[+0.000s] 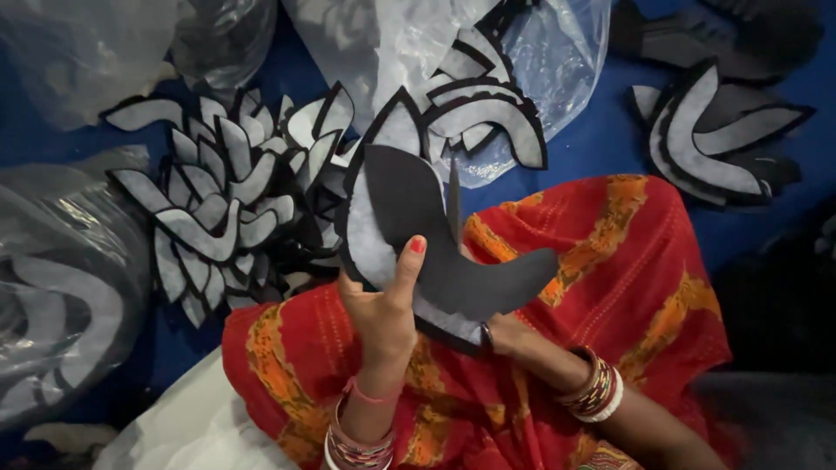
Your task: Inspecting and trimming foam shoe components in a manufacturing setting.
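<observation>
My left hand (383, 305) grips a curved black foam piece (435, 244) with its thumb pressed on the dark face. Behind it lies a matching piece with a grey face and black edge (366, 239), held together with it. My right hand (509, 335) supports the stack from below, mostly hidden under the pieces. Both hands are raised above my lap, which is covered in red and orange cloth (610, 261).
A fanned heap of grey-and-black curved pieces (218, 200) lies on the blue surface at left. More pieces sit in a clear plastic bag (488, 113) ahead and in a stack (714, 139) at right. Other plastic bags (61, 278) lie far left.
</observation>
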